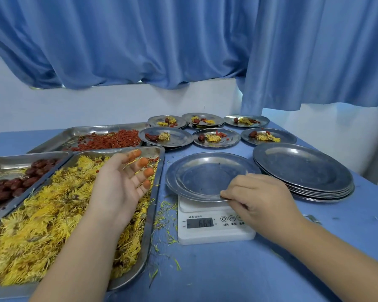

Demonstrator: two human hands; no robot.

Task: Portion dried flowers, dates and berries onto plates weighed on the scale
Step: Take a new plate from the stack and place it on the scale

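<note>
Our right hand pinches the near rim of the bare plate on the scale. We judge it is being seated squarely so that the reading, 66.4, can settle before filling. There seem to be two plates there, one slightly offset. The left hand hovers slack, palm up and holding nothing, over the dried flowers in their tray at the near left corner of the desk — ready to scoop. Dates and berries sit in trays along the left edge. The spare stack waits by the right edge, with six filled plates at the far edge.
</note>
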